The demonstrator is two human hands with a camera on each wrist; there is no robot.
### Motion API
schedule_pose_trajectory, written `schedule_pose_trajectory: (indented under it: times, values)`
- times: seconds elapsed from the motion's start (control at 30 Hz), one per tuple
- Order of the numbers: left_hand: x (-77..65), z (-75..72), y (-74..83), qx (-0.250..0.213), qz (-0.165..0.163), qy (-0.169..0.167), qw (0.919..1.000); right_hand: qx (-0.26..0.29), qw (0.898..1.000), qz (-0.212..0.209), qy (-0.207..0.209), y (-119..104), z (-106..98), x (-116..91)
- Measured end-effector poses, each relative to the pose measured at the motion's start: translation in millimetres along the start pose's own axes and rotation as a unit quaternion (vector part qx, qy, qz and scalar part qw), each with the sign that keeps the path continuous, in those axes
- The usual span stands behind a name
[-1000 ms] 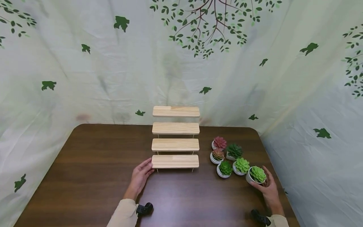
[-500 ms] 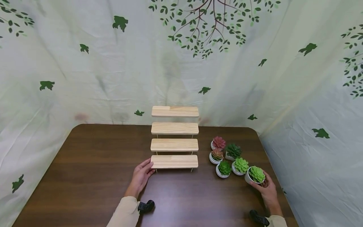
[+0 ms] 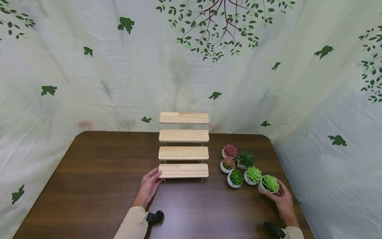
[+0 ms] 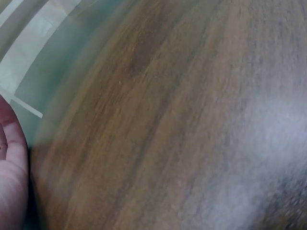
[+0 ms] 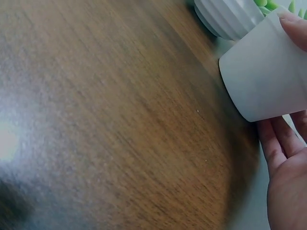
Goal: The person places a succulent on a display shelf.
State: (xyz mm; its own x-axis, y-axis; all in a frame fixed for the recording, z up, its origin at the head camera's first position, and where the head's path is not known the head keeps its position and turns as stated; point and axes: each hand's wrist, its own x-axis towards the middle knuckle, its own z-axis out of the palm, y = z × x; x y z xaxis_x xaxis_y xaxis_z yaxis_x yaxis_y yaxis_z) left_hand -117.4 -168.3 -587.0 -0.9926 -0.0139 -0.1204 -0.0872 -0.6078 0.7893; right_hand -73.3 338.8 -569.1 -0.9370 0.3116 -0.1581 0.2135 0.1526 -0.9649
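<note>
Pot [image 5: 266, 72], white with a lime succulent, is well right of the stand [image 3: 183, 153], in my right grip [image 3: 283, 199], whose thumb and fingers curl round its sides. From here I can't tell whether it touches the bench [image 3: 101, 179]. My left grip [image 3: 148, 187] pinches the left end of the stand's lowest board. Also right of the stand, nearer to it, I see five more potted succulents bunched together: lime [image 3: 254, 174], green [image 3: 237, 177], dark green [image 3: 246, 159], rust [image 3: 228, 162] and red [image 3: 230, 150]. Behind the stand hangs a leaf-printed curtain [image 3: 119, 73].
</note>
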Motion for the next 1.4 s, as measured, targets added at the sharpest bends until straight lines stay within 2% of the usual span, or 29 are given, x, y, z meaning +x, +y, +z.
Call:
schedule_pose_trajectory:
  times: [0.03, 0.07, 0.2, 0.4, 0.6, 0.77, 0.9, 1.13, 1.4]
  values:
    - [0.4, 0.1, 0.3, 0.002, -0.003, 0.008, 1.0000, 0.003, 1.000, 0.000, -0.001, -0.6, -0.2, 0.6]
    - [0.5, 1.8, 1.5, 0.017, -0.015, 0.030, 0.9993, 0.004, 1.000, 0.000, -0.001, -1.2, -0.3, 1.0]
    - [1.4, 4.9, 4.9, 0.014, -0.042, 0.062, 0.9971, 0.004, 1.000, 0.012, 0.006, -3.8, -0.8, 2.8]
    - [1.7, 5.1, 5.9, 0.009, -0.058, 0.074, 0.9955, -0.011, 0.999, 0.018, 0.025, -12.6, -2.0, 5.4]
    - [4.0, 4.6, 4.8, 0.009, -0.070, 0.091, 0.9933, -0.040, 0.999, 0.007, 0.016, -28.7, -5.0, 5.8]
    - [4.1, 6.0, 5.5, 0.004, -0.069, 0.092, 0.9934, -0.040, 0.998, -0.039, 0.007, -44.5, -6.8, 9.3]
    - [3.9, 6.7, 5.2, -0.003, -0.070, 0.093, 0.9932, -0.034, 0.997, -0.061, 0.017, -54.6, -7.1, 11.3]
    - [3.2, 2.3, 3.9, 0.008, -0.070, 0.092, 0.9933, -0.069, 0.996, -0.056, 0.007, -75.6, 1.0, 15.9]
    - [3.9, 4.3, 5.1, 0.006, -0.071, 0.086, 0.9938, -0.046, 0.997, -0.062, -0.008, -101.8, 22.3, 25.5]
